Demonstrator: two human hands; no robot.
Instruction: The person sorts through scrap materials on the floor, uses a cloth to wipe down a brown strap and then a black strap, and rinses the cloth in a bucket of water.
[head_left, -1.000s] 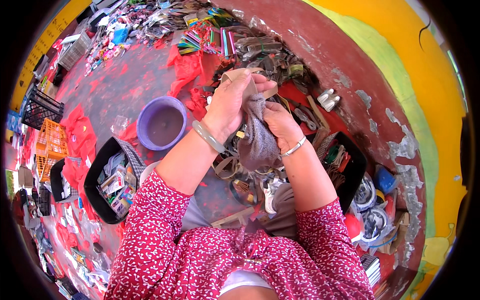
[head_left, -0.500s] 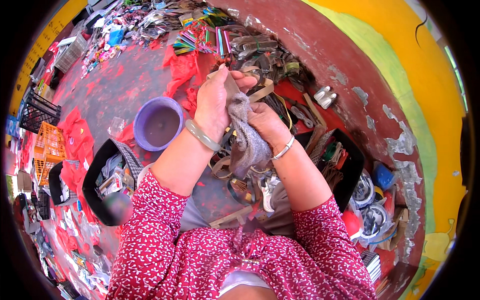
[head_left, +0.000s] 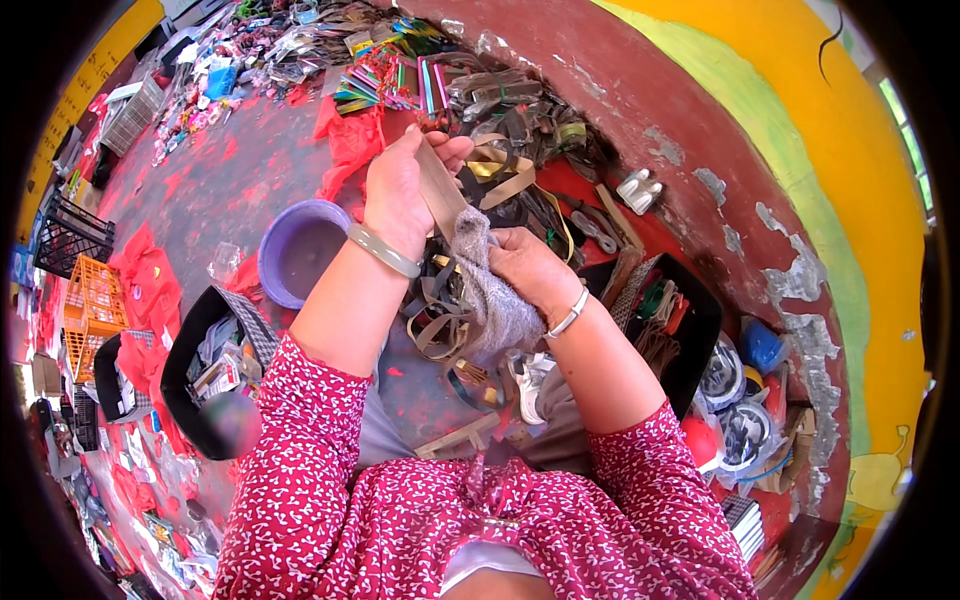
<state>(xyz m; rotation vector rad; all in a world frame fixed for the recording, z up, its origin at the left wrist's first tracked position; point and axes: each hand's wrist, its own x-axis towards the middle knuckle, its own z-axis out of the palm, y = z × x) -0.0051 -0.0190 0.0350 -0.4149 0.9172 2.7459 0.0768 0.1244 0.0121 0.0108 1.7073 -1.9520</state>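
Note:
My left hand [head_left: 398,190], with a pale bangle at its wrist, is closed on the upper end of a flat brown strap [head_left: 440,188]. Lower and to the right, my right hand [head_left: 530,266] grips a grey fuzzy cloth [head_left: 496,312], which is bunched round the strap. The cloth's loose end hangs beneath that hand. Where the strap runs inside the cloth is hidden. Below and behind my hands lies a tangle of dark and tan straps [head_left: 432,325].
A purple bucket [head_left: 272,262] with murky water stands left of my hands. Black bins flank me, one with mixed goods [head_left: 185,400], one with cords [head_left: 700,345]. Bundled goods [head_left: 500,90] line the red wall. A white shoe [head_left: 528,390] shows between my legs.
My hands have drawn apart, the left moving left and the right slightly down with the cloth. A longer stretch of the strap now shows between them.

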